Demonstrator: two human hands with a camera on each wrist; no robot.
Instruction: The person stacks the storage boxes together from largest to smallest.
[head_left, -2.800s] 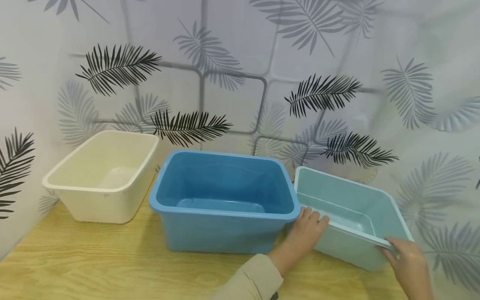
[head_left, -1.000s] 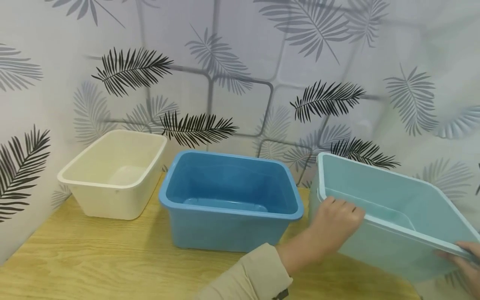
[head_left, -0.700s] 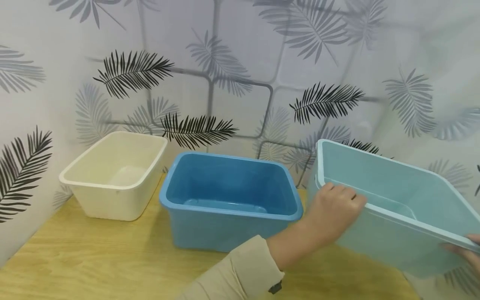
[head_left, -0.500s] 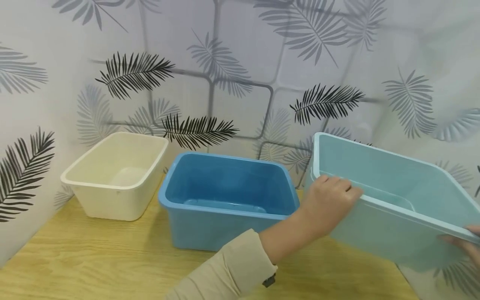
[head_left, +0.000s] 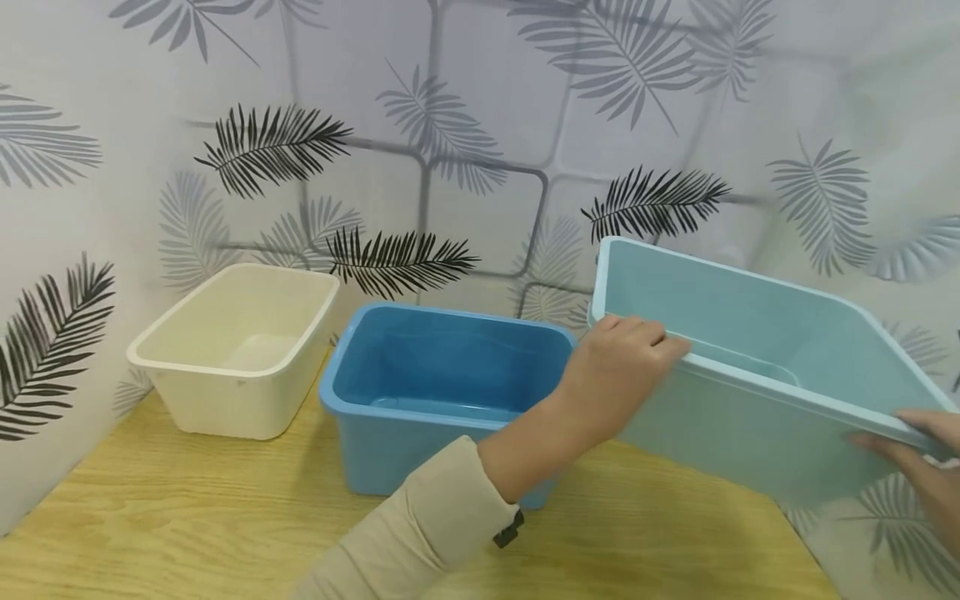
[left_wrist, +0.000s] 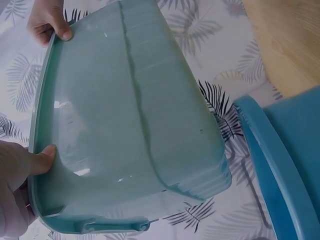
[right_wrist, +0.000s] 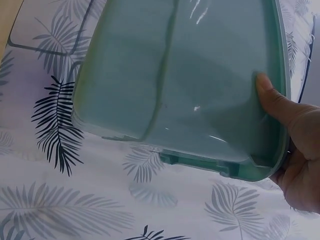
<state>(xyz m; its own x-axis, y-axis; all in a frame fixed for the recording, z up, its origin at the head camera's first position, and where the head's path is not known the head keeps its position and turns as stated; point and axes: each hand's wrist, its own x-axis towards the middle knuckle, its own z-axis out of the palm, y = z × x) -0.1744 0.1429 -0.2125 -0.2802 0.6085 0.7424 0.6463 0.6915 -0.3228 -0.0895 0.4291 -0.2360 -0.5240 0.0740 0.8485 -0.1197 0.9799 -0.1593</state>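
A pale aqua plastic storage bin (head_left: 750, 433) is held up off the table on the right of the head view, tilted with its right end lower. My left hand (head_left: 618, 367) grips its near rim close to the left corner, thumb against the outer wall in the left wrist view. At the right end of that rim, my right hand (right_wrist: 300, 137) pinches the edge, thumb outside and fingers over the inside. Beneath and left of it, a blue bin (head_left: 405, 450) stands on the table, partly covered by my left forearm. The aqua bin's inside shows nothing in it.
A cream bin (head_left: 217, 400) stands at the back left of the wood-grain table (head_left: 187, 517). Behind everything hangs a leaf-patterned curtain (head_left: 480, 108). The table's right edge runs below the raised bin.
Both hands have lifted the aqua bin from the table beside the blue bin. Over the last second it has risen further and shifted left. The blue and cream bins stay put.
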